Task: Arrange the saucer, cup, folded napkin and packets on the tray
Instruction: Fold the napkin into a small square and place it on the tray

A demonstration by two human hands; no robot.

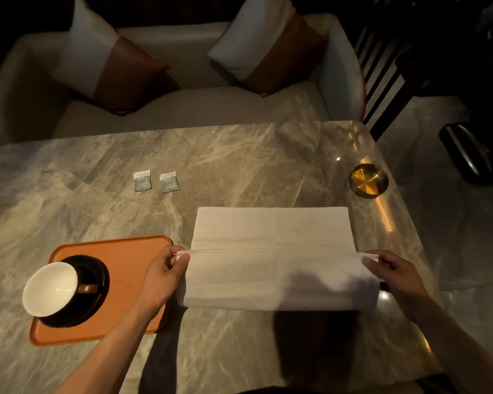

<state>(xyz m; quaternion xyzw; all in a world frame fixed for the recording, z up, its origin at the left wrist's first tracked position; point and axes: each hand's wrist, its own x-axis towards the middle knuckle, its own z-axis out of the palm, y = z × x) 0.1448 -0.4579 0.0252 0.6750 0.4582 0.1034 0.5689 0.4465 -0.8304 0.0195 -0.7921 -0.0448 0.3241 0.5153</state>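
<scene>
A white napkin (272, 260) lies spread on the marble table, its near half lifted and folded over. My left hand (165, 270) pinches its left edge and my right hand (393, 273) pinches its right edge. An orange tray (131, 251) sits to the left. On the tray rests a dark saucer (97, 297), and a cup (50, 288) with a white inside stands on the saucer. Two small pale packets, one (142, 180) beside the other (169, 181), lie side by side on the table beyond the tray.
A round brass dish (368, 180) stands near the table's right edge. Beyond the far edge is a pale sofa (182, 106) with two white-and-brown cushions. Dark chairs stand at the right.
</scene>
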